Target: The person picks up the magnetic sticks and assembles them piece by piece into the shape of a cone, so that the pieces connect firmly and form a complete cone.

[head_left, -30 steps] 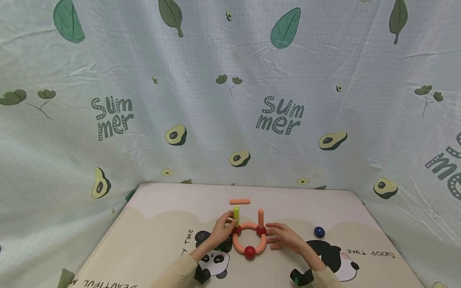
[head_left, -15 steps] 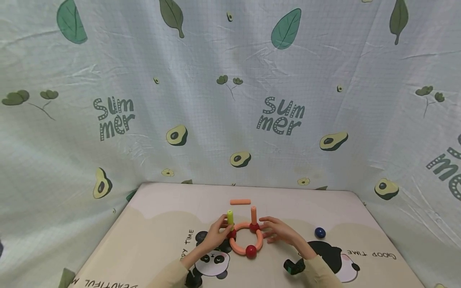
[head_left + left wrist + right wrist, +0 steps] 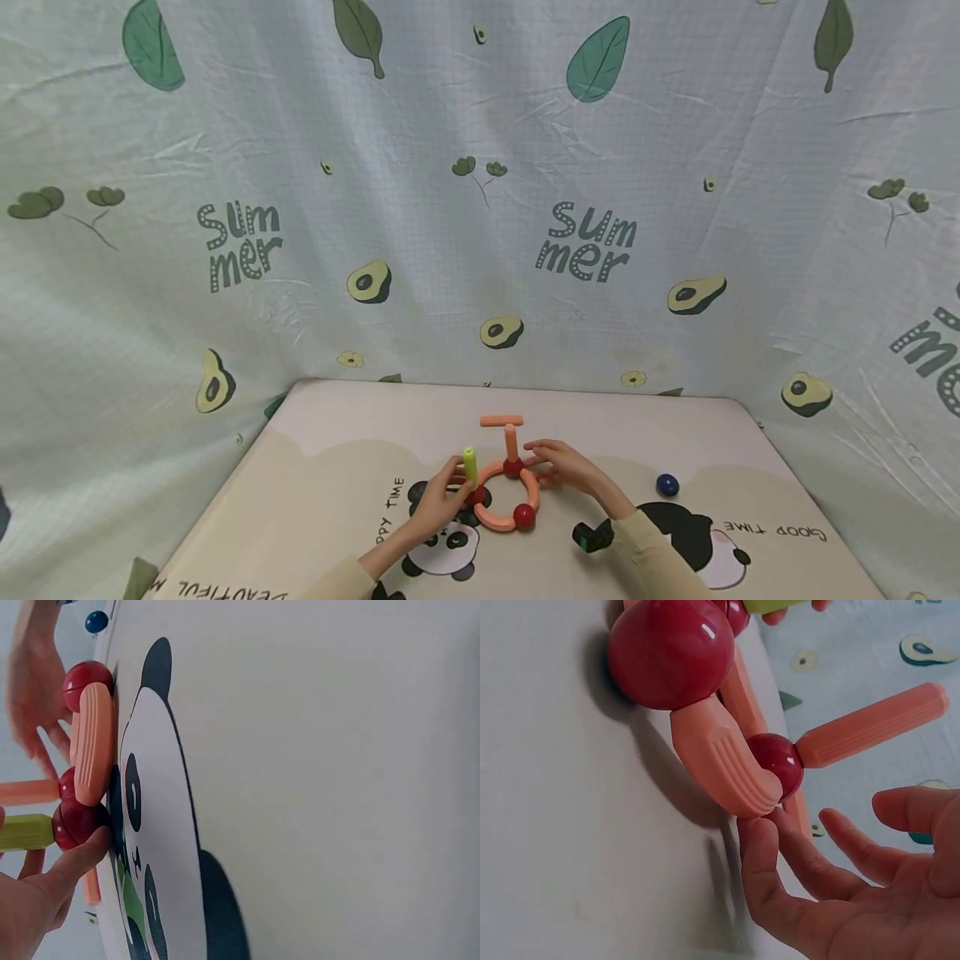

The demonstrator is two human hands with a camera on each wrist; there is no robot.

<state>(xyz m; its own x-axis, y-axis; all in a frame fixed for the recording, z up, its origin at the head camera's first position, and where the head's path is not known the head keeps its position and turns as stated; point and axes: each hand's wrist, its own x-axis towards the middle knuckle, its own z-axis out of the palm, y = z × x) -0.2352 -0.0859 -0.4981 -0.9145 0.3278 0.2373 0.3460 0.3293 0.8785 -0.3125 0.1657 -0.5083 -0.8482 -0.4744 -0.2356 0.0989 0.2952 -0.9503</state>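
A toy ring of orange curved rods (image 3: pixel 495 522) joined by red balls lies on the table in the head view. A green stick (image 3: pixel 470 463) stands up from the left ball (image 3: pixel 476 495), an orange stick (image 3: pixel 511 442) from the back one. Another red ball (image 3: pixel 524 517) is at the front. My left hand (image 3: pixel 438 497) pinches the left ball, thumb (image 3: pixel 82 859) pressed against it low down; its other fingers are partly hidden behind the green stick. On the far side, my right hand (image 3: pixel 855 907) has spread, slightly bent fingers, with fingertips touching a curved rod (image 3: pixel 724 761).
A loose orange stick (image 3: pixel 501 421) lies behind the ring. Off to the right is a dark blue ball (image 3: pixel 667 485). A dark wrist device (image 3: pixel 592 537) sits on the right forearm. A patterned curtain (image 3: pixel 420 208) hangs behind the table.
Seen from above, the ring has turned counterclockwise and shifted slightly left. The green stick came left and nearer; the orange upright went left and back. Both hands moved along with it.
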